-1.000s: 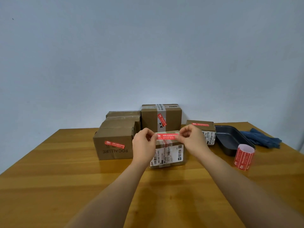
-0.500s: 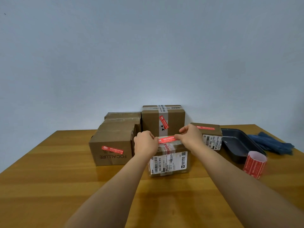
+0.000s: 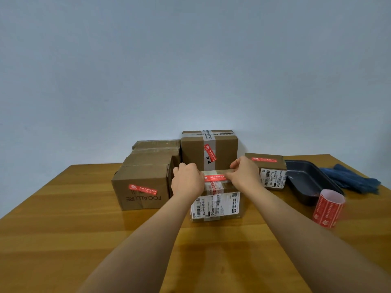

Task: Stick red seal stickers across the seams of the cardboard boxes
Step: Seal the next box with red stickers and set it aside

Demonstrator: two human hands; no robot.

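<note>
A small cardboard box (image 3: 215, 199) with a white shipping label on its near face sits on the wooden counter (image 3: 63, 240), and a red seal sticker (image 3: 214, 178) lies across its top front edge, stretched between the two hands. The left hand (image 3: 187, 181) has its grip curled over the sticker's left end at the box's upper left corner; the fingertips are hidden behind the knuckles, so whether they pinch the sticker or press it down cannot be told. The right hand (image 3: 245, 173) covers the sticker's right end, its grip closed with fingers bent down onto the box top, the thumb side hiding the contact. Only the middle stretch of the sticker shows between the hands. Just left stands a box printed FOCALLURE (image 3: 141, 191) bearing a red sticker, with more boxes stacked behind it. A tall box (image 3: 209, 149) stands behind the hands, and a low box (image 3: 268, 168) lies to the right, both already stickered. Farther right are a dark tray (image 3: 306, 182), a blue cloth (image 3: 351, 178) and a roll of red stickers (image 3: 328, 208).
</note>
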